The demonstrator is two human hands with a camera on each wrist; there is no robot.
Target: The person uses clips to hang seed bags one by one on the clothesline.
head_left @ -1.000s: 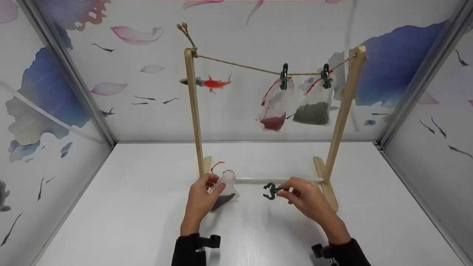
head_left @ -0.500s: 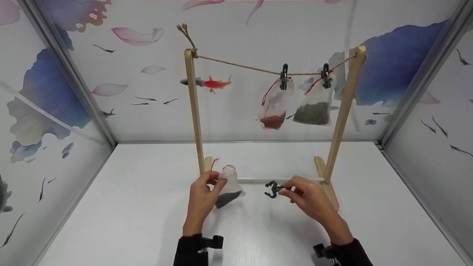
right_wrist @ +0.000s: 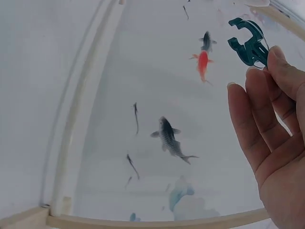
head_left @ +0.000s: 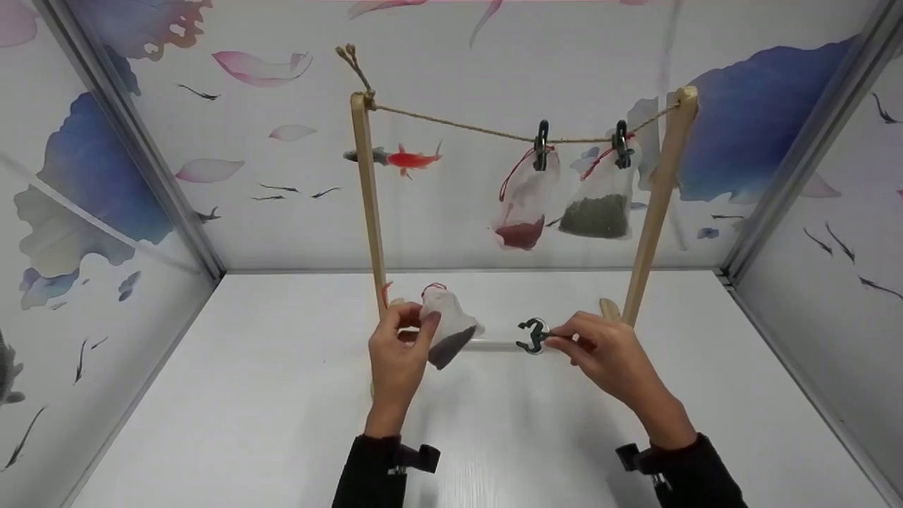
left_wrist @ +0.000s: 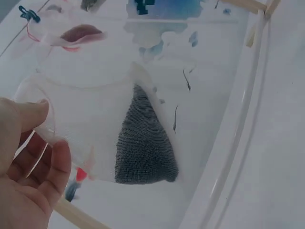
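My left hand (head_left: 403,349) pinches a white mesh drawstring bag (head_left: 441,307) near its top, between thumb and fingers. Dark, grainy filling (left_wrist: 143,143) is bunched at the bag's lower end, and a red cord shows at its mouth. To the right, my right hand (head_left: 610,353) pinches a dark green clip (right_wrist: 250,45) by its handle end, with the clip's curved prongs facing the bag. Bag and clip are apart, both held above the table. Behind them, a twine line (head_left: 455,125) runs between two wooden posts.
On the line's right half hang a mesh bag with red filling (head_left: 520,229) and one with green filling (head_left: 596,212), each under a dark clip. The left wooden post (head_left: 365,176) and right post (head_left: 663,190) stand on the white table (head_left: 247,395), joined low by a white rod (head_left: 497,346).
Both hands have risen and shifted slightly right, carrying the bag and the clip. The bag now tilts more, its filled end swung to the right. The hanging bags stay in place.
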